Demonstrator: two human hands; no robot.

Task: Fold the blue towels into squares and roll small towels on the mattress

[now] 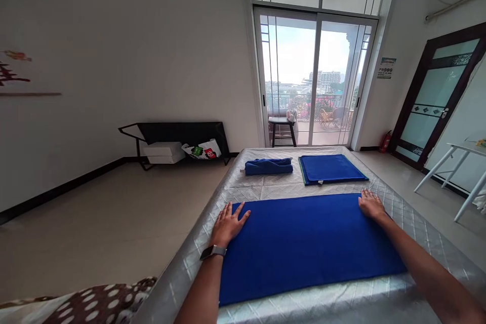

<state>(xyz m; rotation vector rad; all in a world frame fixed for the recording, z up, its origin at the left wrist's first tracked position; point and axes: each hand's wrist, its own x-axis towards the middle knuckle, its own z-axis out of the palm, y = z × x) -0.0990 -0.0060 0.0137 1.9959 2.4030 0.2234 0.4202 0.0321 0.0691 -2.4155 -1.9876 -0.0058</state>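
Observation:
A blue cloth (pixel 307 243) lies flat in a wide rectangle on the mattress. My left hand (pixel 228 223), with a watch on its wrist, rests on the cloth's far left corner with its fingers spread. On the far right corner lies my right hand (pixel 372 204), fingers stretched out and palm down. Neither hand grips anything. Beyond the cloth are a rolled blue cloth (pixel 269 166) on the left and a flat folded stack of blue cloth (pixel 333 168) with a green edge on the right.
The quilted mattress (pixel 250 193) fills the middle. A black rack (pixel 178 132) holds white boxes at the left wall. A spotted brown blanket (pixel 94 304) is at bottom left, a white table (pixel 465 147) at right. Sliding glass doors (pixel 290 61) stand behind.

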